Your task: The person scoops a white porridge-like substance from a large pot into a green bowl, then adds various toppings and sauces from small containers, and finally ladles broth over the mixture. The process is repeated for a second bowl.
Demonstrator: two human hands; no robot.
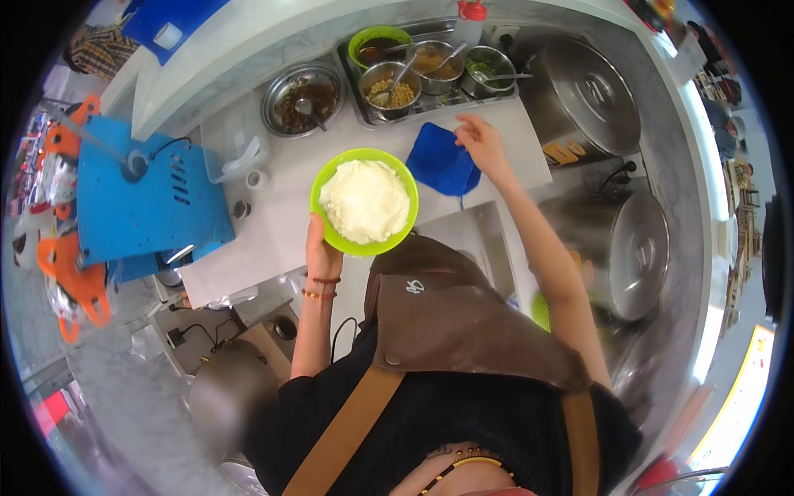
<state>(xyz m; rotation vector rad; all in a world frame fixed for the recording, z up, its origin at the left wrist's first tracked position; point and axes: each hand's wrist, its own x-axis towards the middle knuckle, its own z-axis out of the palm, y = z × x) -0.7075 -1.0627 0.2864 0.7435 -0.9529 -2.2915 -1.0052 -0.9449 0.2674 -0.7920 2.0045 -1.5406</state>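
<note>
My left hand (323, 251) holds a green bowl (317, 186) by its near left side. A mound of soft, white, tofu-like food (366, 201) fills the bowl. My right hand (481, 141) is raised at the right edge of a blue cloth (439, 160), its fingers apart and partly curled, with nothing seen in them. Beyond the hands stands a metal tray (434, 111) with a steel pot of yellow beans (392, 93), a pot of brownish topping (436, 67), a pot of chopped greens (485, 71) and a green bowl of dark sauce (379, 51), several with spoons.
A steel bowl of dark sauce with a ladle (303, 102) sits left of the tray. A blue machine (149, 192) stands at the left, near a clear plastic container (232, 146). Large lidded steel pots (589, 93) line the right side. A red-capped bottle (469, 28) stands at the back.
</note>
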